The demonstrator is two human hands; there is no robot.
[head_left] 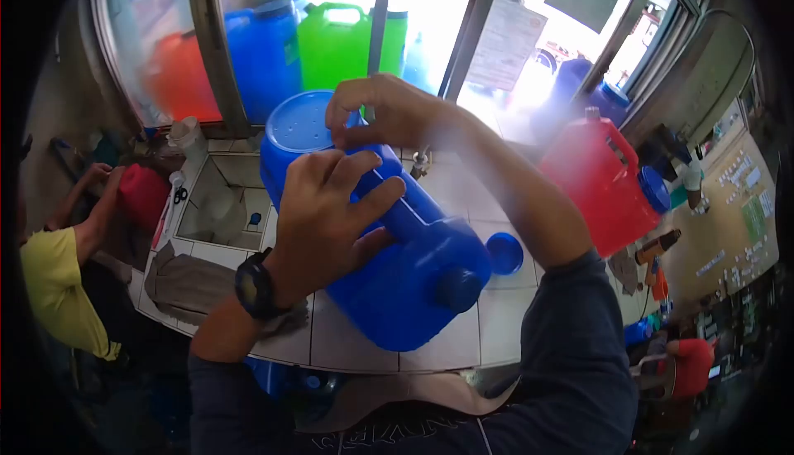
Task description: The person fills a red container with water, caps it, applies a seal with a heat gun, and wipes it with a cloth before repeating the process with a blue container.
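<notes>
A blue plastic water jug [372, 306] lies on its side on the tiled counter [438, 347]. Its wide round lid [298, 120], dotted with drops, is at the far end, and a smaller dark blue cap [457, 289] closes the spout at the near end. My left hand [327, 207], wearing a black watch [255, 287], rests over the jug beside its handle with the fingers spread. Curled at the lid's rim, my right hand [385, 112] has its thumb and fingers pinched; whatever is between the fingertips is hidden.
A loose blue cap [504, 253] lies right of the jug. A red jug [591, 186] stands farther right. Left are a tiled sink [190, 207] and a grey-brown cloth [190, 285]. A person in yellow [62, 285] handles a red container [142, 194]. Behind the glass stand coloured jugs [265, 58].
</notes>
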